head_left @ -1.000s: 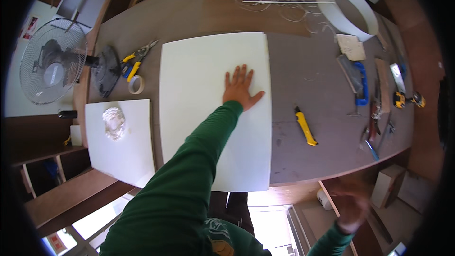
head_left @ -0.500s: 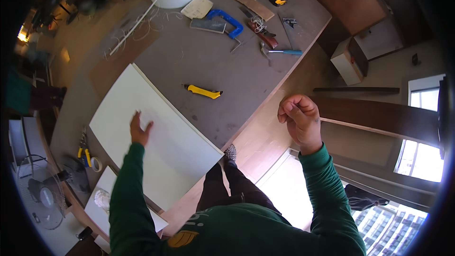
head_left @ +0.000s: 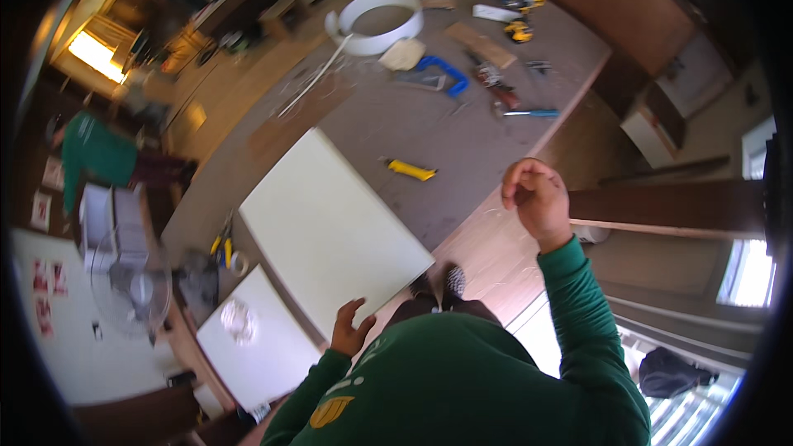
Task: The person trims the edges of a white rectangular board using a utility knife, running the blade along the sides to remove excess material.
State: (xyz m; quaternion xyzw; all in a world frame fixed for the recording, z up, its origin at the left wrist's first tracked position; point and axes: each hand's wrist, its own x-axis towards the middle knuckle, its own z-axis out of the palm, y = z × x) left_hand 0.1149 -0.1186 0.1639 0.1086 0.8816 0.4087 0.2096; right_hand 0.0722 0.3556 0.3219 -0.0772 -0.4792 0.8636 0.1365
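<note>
On the tabletop, a coiled white strip lies near a blue clamp, with a yellow-and-black drill, a brown wooden strip and a blue-handled hammer farther right. At left stands a fan; beyond it is a person in a green top.

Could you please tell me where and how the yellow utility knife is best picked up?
I'd take the yellow utility knife by the middle of its long handle, with the right hand coming from the near right. It lies on the table with its narrow dark tip toward the left, so fingers closing across the handle should stay clear of that tip.
</note>
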